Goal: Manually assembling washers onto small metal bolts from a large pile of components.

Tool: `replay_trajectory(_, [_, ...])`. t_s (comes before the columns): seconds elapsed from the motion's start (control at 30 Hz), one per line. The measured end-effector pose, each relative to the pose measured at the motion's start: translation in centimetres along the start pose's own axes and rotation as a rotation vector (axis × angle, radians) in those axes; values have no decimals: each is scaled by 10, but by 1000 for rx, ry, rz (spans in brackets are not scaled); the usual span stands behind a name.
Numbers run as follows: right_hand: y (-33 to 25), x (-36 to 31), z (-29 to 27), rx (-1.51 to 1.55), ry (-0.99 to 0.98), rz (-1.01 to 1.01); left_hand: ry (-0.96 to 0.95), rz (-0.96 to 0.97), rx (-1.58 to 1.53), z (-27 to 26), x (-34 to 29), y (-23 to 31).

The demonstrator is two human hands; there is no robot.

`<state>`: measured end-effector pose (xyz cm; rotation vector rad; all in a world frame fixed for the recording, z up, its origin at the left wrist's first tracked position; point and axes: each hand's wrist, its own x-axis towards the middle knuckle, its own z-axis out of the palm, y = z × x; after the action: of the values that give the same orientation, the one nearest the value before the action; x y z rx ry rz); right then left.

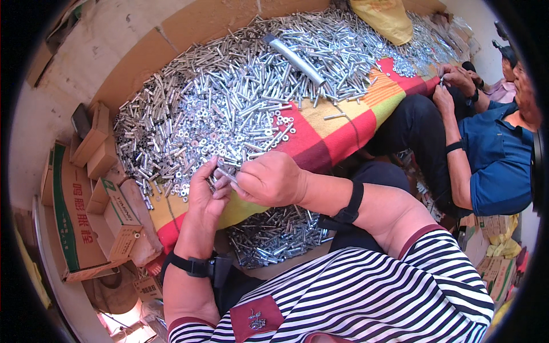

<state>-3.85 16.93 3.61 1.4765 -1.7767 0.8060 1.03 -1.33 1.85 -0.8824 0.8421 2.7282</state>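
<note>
Between my two hands is a silver metal bolt, its far end partly covered by fingers. My left hand pinches one end of it with thumb and fingertips. Closed in a fist, my right hand grips the other end between thumb and forefinger. Both hands hover over the near edge of a large heap of silver bolts and sleeves. Small nuts and washers lie mixed into the heap just beyond my left hand.
A checkered blanket lies under the heap. A long metal tube rests on top. Below my hands sits a box of bolts. Cardboard cartons stand at left. A co-worker at right holds a small part; a yellow sack lies behind.
</note>
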Motion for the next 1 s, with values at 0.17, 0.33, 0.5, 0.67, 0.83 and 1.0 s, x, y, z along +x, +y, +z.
replay_trajectory(0.17, [4,-4,3,-13,-62,-27,-86,-18,-28,-9,3,1])
replay_trajectory(0.33, [2,-7,2,-126,-225,-27,-77,13,24,-1,0,-4])
replay_trajectory(0.5, [6,-6,4,67,-307,330,-54,-85,108,3,-5,-15])
replay_trajectory(0.67, [36,-6,-8,-81,-418,442,-151,-42,-105,9,-6,4])
replay_trajectory(0.83, [53,-19,-5,-189,-645,489,-251,68,87,-9,1,34])
replay_trajectory(1.0, [46,-5,-8,-171,-612,521,227,745,1329,-2,-1,5])
